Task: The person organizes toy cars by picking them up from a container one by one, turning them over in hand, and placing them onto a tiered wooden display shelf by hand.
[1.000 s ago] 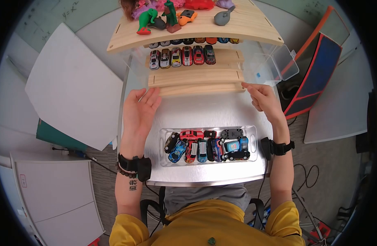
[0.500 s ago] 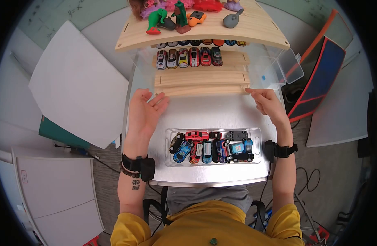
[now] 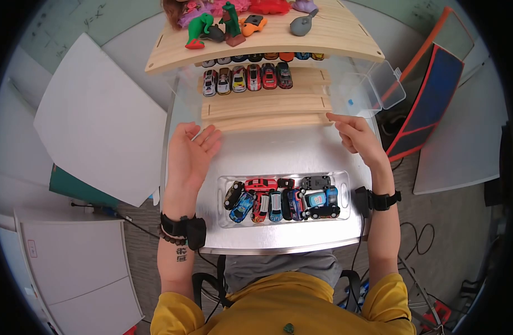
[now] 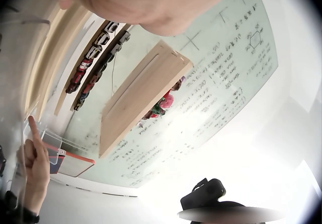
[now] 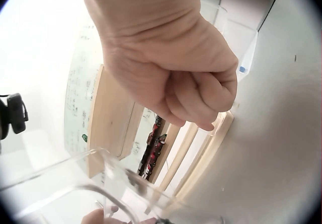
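Nearest me on the metal counter (image 3: 284, 153), a clear tray (image 3: 345, 195) of toy cars (image 3: 242, 206) lies lengthwise, left to right, between the person's wrists. Beyond it the left hand (image 3: 190, 156) has a wide, loose grip with nothing in it; the right hand (image 3: 358, 139) holds nothing either, index finger straight, the others folded. Just past them sits the front wooden board (image 3: 267, 122), its long axis running left to right across the gap between the hands. The right hand looks nearer, its fingertip at the board's right end, though I can't tell whether it touches; the left fingers stop near the left end. Farther back, six cars (image 3: 254, 77) stand in a row.
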`<state>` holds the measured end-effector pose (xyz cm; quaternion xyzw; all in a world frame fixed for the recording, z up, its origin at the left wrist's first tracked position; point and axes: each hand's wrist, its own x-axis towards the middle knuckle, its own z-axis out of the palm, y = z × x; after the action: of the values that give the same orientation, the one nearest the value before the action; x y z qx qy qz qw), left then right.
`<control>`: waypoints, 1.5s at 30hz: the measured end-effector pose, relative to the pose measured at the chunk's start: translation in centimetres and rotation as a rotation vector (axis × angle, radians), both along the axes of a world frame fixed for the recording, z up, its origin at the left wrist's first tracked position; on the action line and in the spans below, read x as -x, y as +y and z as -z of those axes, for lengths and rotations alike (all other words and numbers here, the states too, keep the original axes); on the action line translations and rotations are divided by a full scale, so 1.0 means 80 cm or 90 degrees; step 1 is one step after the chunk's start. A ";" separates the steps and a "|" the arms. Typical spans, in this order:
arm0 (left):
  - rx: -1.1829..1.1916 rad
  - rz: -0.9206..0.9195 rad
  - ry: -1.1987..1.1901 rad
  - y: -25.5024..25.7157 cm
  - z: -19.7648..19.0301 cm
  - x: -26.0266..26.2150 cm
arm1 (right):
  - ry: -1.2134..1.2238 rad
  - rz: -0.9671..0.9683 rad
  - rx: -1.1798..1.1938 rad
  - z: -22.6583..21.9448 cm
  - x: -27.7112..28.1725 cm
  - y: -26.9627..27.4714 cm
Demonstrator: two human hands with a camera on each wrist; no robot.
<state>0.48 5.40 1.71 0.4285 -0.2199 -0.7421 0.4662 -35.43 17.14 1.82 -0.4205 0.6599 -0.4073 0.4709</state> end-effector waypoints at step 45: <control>0.152 0.006 -0.030 0.000 0.017 0.001 | 0.023 -0.004 0.053 0.012 0.008 -0.002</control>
<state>0.39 5.43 0.37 0.3861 -0.3195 -0.7025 0.5053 -36.04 16.98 0.86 -0.4493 0.6495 -0.4253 0.4420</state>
